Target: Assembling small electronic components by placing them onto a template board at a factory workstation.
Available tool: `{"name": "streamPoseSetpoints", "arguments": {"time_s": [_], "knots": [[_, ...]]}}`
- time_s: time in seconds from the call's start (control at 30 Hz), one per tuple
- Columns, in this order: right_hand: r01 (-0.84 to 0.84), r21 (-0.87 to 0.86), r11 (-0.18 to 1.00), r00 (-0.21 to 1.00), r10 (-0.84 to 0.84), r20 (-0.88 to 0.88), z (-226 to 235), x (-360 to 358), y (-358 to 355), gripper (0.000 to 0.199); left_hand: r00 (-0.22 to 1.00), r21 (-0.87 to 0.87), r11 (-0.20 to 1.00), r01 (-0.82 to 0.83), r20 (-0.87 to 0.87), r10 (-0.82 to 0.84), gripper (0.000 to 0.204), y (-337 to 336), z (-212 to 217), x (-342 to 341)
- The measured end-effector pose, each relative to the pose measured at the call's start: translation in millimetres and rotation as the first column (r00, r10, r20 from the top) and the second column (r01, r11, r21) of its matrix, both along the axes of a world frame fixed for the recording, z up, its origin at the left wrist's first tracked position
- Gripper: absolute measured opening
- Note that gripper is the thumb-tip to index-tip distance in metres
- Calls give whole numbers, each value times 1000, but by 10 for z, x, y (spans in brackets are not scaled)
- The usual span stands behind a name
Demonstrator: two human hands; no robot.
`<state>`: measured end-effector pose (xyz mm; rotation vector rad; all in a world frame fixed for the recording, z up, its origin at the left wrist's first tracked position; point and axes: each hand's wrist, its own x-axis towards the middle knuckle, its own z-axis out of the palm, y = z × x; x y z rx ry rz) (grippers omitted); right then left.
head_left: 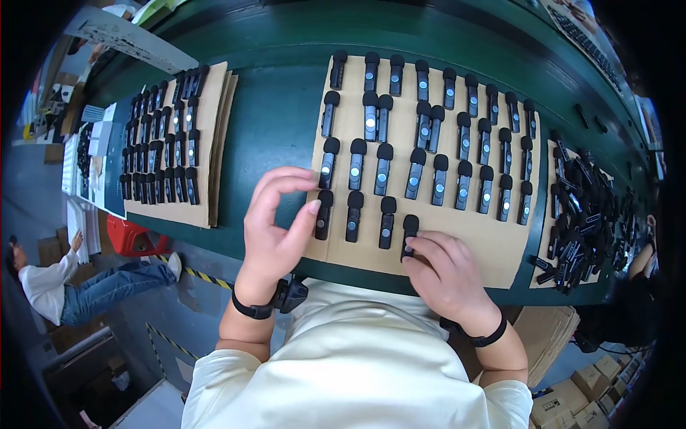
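Note:
Small black clip-on microphones with foam tops stand in rows on a cardboard sheet (457, 247) in front of me. My right hand (446, 275) pinches the lower end of a microphone (411, 227), the rightmost in the nearest row. Beside the sheet's left edge, my left hand (275, 225) is open, thumb and fingers apart and curved. Its thumb tip is close to the leftmost microphone (324, 214) of that row; whether they touch I cannot tell. Many of the microphones show a round, light spot on the body.
On the left, stacked cardboard (214, 164) carries more rows of microphones. A jumbled heap of black devices (575, 222) covers cardboard on the right. The green table (268, 107) has a metal post (128, 39) at far left. Beyond a red stool (134, 237), a person (50, 289) is at left.

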<state>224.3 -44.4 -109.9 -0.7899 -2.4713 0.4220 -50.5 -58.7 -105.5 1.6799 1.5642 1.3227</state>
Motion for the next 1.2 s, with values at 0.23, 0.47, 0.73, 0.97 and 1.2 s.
{"name": "streamPoseSetpoints", "arguments": {"time_s": [0.23, 0.47, 0.73, 0.97, 1.2], "knots": [[44, 6, 999, 996, -44, 81, -24, -70, 15, 18, 991, -102, 994, -48, 118, 60, 33, 50, -191, -119], [106, 1, 994, 990, -105, 97, 3, -63, 79, 19, 965, -165, 985, 49, 263, -4, 39, 214, -320, -44], [225, -74, 972, 974, -224, 26, 505, 481, 408, 25, 935, -132, 989, 71, 353, -20, 43, 374, -404, -36], [577, -195, 793, 806, -591, -17, 591, 1461, 1400, 29, 904, -283, 948, 148, 428, -13, 61, 490, -272, 73], [775, 26, 631, 594, -743, 308, 123, 2137, 2802, 38, 941, -256, 955, 150, 333, -58, 65, 518, -269, 108]]}}
